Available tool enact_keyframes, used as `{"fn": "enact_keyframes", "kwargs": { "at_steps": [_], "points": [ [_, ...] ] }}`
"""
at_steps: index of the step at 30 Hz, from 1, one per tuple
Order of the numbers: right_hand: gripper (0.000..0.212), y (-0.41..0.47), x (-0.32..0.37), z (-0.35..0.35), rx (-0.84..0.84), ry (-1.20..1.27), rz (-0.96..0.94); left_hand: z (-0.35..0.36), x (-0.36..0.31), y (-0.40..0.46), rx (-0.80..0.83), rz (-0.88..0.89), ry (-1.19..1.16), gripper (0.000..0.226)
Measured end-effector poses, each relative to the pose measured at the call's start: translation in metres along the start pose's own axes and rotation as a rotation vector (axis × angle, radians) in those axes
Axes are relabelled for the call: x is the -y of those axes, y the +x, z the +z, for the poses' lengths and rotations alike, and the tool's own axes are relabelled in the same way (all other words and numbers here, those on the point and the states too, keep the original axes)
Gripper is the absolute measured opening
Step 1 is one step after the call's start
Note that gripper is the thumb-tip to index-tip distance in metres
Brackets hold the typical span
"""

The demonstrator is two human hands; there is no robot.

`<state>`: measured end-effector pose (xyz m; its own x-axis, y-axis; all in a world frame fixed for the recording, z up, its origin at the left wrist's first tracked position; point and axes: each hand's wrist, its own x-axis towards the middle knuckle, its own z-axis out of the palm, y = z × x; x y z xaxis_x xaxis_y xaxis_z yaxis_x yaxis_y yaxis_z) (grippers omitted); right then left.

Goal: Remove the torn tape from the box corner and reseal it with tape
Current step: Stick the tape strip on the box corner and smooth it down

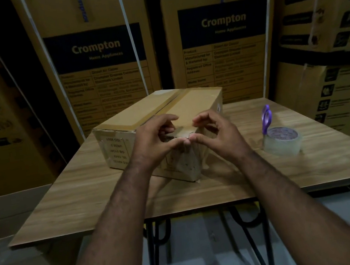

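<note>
A brown cardboard box (122, 126) sits on the wooden table (88, 198), its near corner turned toward me. Torn tape (184, 132) with a ragged, lifted edge covers that corner and runs down the box's front edge. My left hand (155, 142) and my right hand (215, 132) meet at the corner, thumbs and forefingers pinching the tape's loose edge from either side. A roll of clear tape (282, 141) lies flat on the table to the right of the box.
Purple-handled scissors (266, 118) stand behind the tape roll. Tall printed cartons (97, 53) wall in the table at the back and on both sides. Black metal table legs (152, 250) show below the near edge.
</note>
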<state>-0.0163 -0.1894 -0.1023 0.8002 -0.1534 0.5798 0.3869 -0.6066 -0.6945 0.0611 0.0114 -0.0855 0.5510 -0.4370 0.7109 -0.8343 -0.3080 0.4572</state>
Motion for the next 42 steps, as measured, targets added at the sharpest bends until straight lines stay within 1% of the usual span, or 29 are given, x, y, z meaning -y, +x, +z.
{"fn": "enact_keyframes", "kwargs": {
  "at_steps": [4,9,11,13,15,17,18,19,22,26,30,32,34,36,39,42],
  "points": [
    [0.039,0.003,-0.006,-0.003,0.010,0.080,-0.060,-0.005,0.003,0.001,0.040,-0.020,-0.063,0.056],
    [0.029,0.004,-0.003,-0.008,0.016,0.029,-0.064,-0.015,-0.002,-0.001,0.113,-0.067,-0.134,0.050],
    [0.023,0.003,-0.001,-0.009,0.018,0.038,-0.030,-0.017,-0.004,-0.001,0.106,-0.078,-0.140,0.041],
    [0.020,-0.002,0.002,-0.005,-0.016,0.062,0.015,-0.016,-0.007,-0.002,0.072,-0.091,-0.144,0.026],
    [0.026,-0.012,0.009,0.010,-0.136,0.065,0.056,-0.013,-0.008,-0.001,0.074,-0.117,-0.149,0.022],
    [0.046,-0.032,0.022,0.040,-0.312,0.082,0.103,-0.010,-0.005,-0.001,0.136,-0.150,-0.178,0.030],
    [0.058,-0.042,0.029,0.059,-0.367,0.087,0.124,-0.009,-0.002,-0.001,0.171,-0.155,-0.172,0.036],
    [0.068,-0.052,0.035,0.078,-0.382,0.072,0.128,-0.008,0.000,0.000,0.197,-0.157,-0.159,0.040],
    [0.085,-0.069,0.040,0.127,-0.339,-0.073,0.125,-0.007,0.005,0.002,0.217,-0.152,-0.126,0.046],
    [0.098,-0.069,0.037,0.142,-0.334,-0.223,0.234,-0.007,0.003,0.004,0.229,-0.134,-0.089,0.044],
    [0.100,-0.082,0.033,0.133,-0.172,-0.366,0.347,-0.005,-0.004,0.004,0.272,-0.071,-0.017,0.046],
    [0.102,-0.088,0.033,0.124,-0.061,-0.442,0.392,-0.004,-0.008,0.004,0.278,-0.080,-0.002,0.046],
    [0.105,-0.088,0.041,0.113,0.000,-0.430,0.446,-0.003,-0.010,0.004,0.294,-0.096,-0.004,0.045],
    [0.109,-0.083,0.055,0.107,-0.038,-0.368,0.428,-0.004,-0.009,0.005,0.318,-0.111,-0.006,0.044],
    [0.114,-0.071,0.064,0.112,-0.128,-0.301,0.257,-0.004,-0.009,0.006,0.347,-0.109,0.004,0.045],
    [0.118,-0.069,0.058,0.123,-0.179,-0.270,0.256,-0.003,-0.010,0.008,0.333,-0.103,-0.025,0.044]
  ]
}}
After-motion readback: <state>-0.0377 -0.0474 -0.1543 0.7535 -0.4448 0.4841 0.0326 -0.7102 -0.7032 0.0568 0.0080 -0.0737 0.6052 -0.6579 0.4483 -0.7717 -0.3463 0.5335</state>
